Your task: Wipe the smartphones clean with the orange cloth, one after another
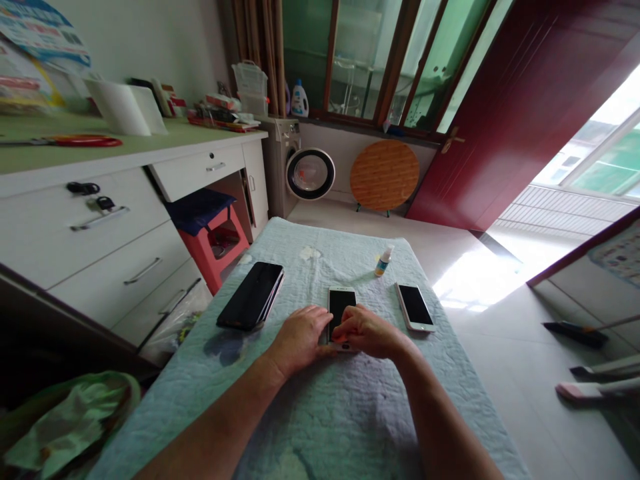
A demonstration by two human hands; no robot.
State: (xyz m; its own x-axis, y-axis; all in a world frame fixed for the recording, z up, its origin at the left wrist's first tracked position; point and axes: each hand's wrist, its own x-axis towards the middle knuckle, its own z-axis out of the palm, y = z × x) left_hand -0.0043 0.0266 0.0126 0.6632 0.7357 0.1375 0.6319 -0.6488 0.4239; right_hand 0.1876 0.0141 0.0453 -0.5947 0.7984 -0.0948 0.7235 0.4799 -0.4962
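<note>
A white phone (pixel 341 301) with a dark screen lies in the middle of a pale green cloth (pixel 320 400). My left hand (pixel 299 337) rests flat beside its left edge, fingers touching the phone's side. My right hand (pixel 369 331) lies over the phone's near end, fingers curled and pressed down on the screen. A second white phone (pixel 415 307) lies to the right, apart from my hands. A stack of dark phones (pixel 251 295) lies to the left. A small dropper bottle (pixel 383 261) stands further back.
A small white wad (pixel 309 253) lies at the cloth's far end. White drawers (pixel 100 247) and a red stool (pixel 213 237) stand left. A washing machine (pixel 305 170), a round folded table (pixel 384 175) and a red door (pixel 520 107) are beyond. Brooms (pixel 580 330) lie right.
</note>
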